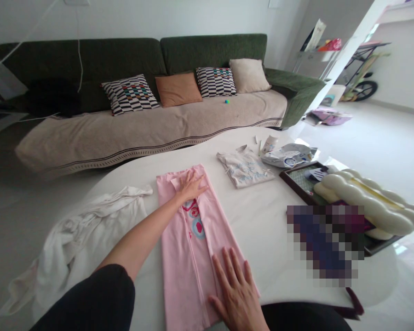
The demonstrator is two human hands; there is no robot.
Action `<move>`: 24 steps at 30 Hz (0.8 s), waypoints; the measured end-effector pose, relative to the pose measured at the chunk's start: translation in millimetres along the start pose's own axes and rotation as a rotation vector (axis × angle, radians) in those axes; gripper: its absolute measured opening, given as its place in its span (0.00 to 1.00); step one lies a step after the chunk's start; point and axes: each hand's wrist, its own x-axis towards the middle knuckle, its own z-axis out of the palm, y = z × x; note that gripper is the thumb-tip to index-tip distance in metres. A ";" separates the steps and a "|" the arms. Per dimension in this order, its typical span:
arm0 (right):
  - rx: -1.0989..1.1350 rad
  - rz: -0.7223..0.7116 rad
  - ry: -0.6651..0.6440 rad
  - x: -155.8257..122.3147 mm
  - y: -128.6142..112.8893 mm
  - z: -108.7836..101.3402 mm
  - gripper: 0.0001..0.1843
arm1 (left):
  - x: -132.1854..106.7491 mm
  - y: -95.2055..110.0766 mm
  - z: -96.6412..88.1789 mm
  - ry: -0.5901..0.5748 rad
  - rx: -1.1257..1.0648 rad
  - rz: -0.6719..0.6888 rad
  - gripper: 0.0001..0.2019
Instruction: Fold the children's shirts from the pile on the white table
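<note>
A pink shirt (179,257) lies lengthwise on the white table (262,216), both sides folded in toward the middle, part of a printed picture showing in the gap. My left hand (190,186) reaches far out and presses flat on the shirt's far end. My right hand (236,292) lies flat, fingers spread, on the near right part of the shirt. Neither hand grips anything.
A crumpled white garment (86,230) lies left of the pink shirt. A folded pale shirt (244,169) sits at the far right, beside plastic packaging (290,155) and a dark tray (298,181) with a cream cloud-shaped object (362,202). A green sofa (152,96) with cushions stands behind.
</note>
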 end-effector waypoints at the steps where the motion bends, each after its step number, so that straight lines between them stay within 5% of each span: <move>1: 0.004 0.004 -0.007 0.1 -0.4 0.5 0.39 | 0.9 3.7 5.7 -0.032 -0.005 -0.040 0.31; 6: 0.048 0.006 -0.096 -2.7 -0.9 -6.0 0.43 | 8.1 3.3 6.6 -0.151 -0.017 -0.067 0.36; 9: 0.102 -0.023 -0.171 9.4 5.9 -22.0 0.38 | 9.2 6.8 2.0 -0.127 -0.028 -0.025 0.37; 14: 0.068 0.025 -0.096 88.3 23.9 -46.7 0.30 | 2.3 23.7 14.9 -0.046 -0.061 -0.047 0.37; 18: 0.055 -0.047 -0.082 132.3 26.4 -40.0 0.32 | -1.4 27.4 19.1 -0.040 -0.073 -0.030 0.37; 21: 0.062 -0.107 -0.084 103.5 24.5 -27.4 0.33 | -2.8 25.9 15.9 -0.035 -0.077 -0.019 0.37; 24: 0.058 -0.240 -0.083 34.9 24.9 -16.8 0.35 | -2.6 25.6 12.3 -0.047 -0.083 -0.032 0.37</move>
